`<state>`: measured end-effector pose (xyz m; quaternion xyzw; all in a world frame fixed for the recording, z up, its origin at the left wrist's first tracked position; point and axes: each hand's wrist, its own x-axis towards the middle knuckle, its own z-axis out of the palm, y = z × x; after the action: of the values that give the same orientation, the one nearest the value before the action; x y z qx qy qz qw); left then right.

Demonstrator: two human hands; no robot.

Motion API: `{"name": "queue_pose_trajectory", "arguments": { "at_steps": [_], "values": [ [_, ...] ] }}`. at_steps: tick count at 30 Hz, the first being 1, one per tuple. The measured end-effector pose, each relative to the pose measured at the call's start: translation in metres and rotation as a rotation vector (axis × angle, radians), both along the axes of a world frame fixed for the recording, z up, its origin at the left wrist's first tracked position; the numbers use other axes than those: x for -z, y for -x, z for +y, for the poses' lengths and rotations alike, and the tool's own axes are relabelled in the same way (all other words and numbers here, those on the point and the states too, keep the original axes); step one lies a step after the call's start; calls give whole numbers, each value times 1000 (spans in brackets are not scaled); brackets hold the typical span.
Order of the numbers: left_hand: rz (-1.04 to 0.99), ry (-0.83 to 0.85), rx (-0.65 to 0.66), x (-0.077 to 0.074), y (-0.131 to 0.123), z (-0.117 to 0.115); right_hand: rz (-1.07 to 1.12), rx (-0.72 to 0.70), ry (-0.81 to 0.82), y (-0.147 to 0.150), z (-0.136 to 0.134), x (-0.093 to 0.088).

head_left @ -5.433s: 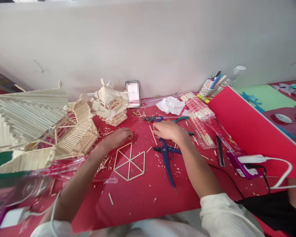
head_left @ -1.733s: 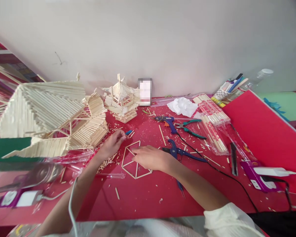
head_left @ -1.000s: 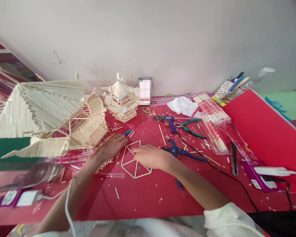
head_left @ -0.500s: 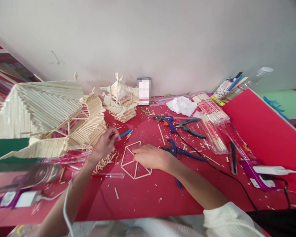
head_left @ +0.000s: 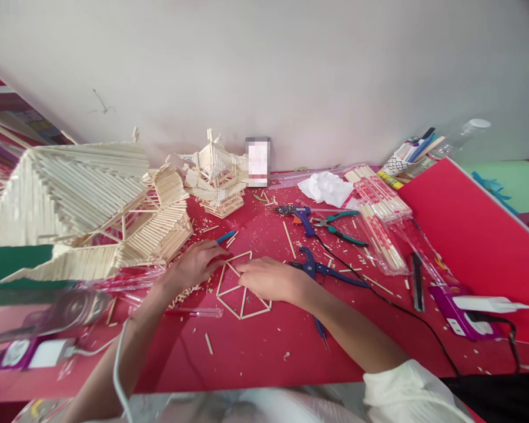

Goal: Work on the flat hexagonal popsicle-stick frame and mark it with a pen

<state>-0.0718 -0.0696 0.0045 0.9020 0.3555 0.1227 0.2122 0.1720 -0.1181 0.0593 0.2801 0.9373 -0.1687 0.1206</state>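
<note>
On the red tabletop lies a flat hexagonal frame (head_left: 255,314) of thin wooden sticks with spokes meeting near its middle. My right hand (head_left: 268,278) rests over the frame's right side, fingers bent together at the centre; what they pinch, if anything, is hidden. At the upper left corner of the frame is my left hand (head_left: 200,261), its fingers curled down close to the sticks; whether it grips one cannot be made out. A pile of short stick offcuts (head_left: 183,296) lies partly under the left hand. Behind that hand is a blue pen-like object (head_left: 226,237).
Stick-built house models stand left (head_left: 83,182) and at the back (head_left: 218,170). Right of the frame lie a glue gun (head_left: 302,217), green-handled pliers (head_left: 341,226), a blue cutter tool (head_left: 311,264) and packaged chopsticks (head_left: 379,229). A black cord (head_left: 392,302) crosses the table.
My left hand has moved right and down from near the blue object to the frame's upper left corner. My right hand has stayed in place on the frame.
</note>
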Motion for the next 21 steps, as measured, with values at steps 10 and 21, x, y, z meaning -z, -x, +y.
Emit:
{"name": "queue_pose_trajectory", "arguments": {
  "at_steps": [10, 21],
  "values": [
    [101, 56, -156, 1, -19, 0, -19, -7, 8, 1, 0, -6],
    [189, 38, -162, 6, -25, 1, -2, 3, -1, 0, -1, -4]
  ]
}}
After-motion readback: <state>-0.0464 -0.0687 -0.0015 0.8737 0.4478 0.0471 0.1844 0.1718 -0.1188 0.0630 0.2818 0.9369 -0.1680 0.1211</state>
